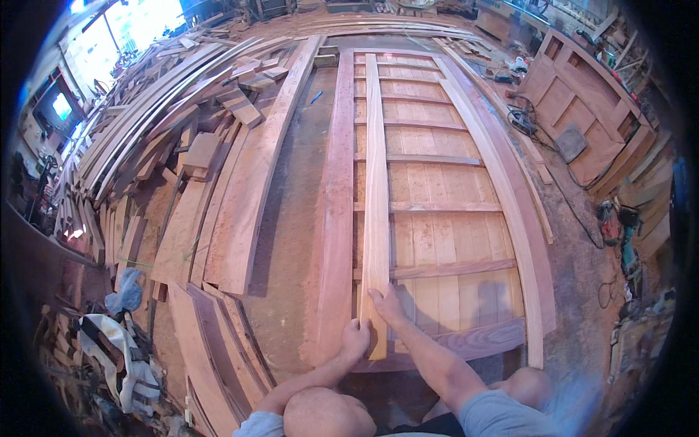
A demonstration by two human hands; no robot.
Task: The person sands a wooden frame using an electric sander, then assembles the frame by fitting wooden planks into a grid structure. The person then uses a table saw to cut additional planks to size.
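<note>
"Board [376,153] laid over the frame [466,341], yes? Where exactly?"

"Lengthwise, toward the left, just inside the wide reddish plank [335,218] and resting across the crossbars [444,207]. Those probably carry most of its weight, so the hands need only mind the near end."

"How is it held?"

"The left hand [355,339] is closed on the left edge, close to the near end. The right hand [389,304] grips the right edge slightly farther up, thumb toward the top face. I can't see underneath, so some fingertips are hidden."

"Why opposite edges?"

"I'd guess so that a push from one side meets a check from the other, and the long piece doesn't swing."

"And the pale strip [511,207] on the right?"

"It runs along that side of the frame, beside another reddish plank [542,258]. Neither hand touches it; its placing seems to mirror the held piece."

"The heaped timber [182,138]?"

"Well to the left on the floor, perhaps to keep loose pieces off the frame. The panelled door [582,109] sits apart at the right, likely for the same reason."
</note>
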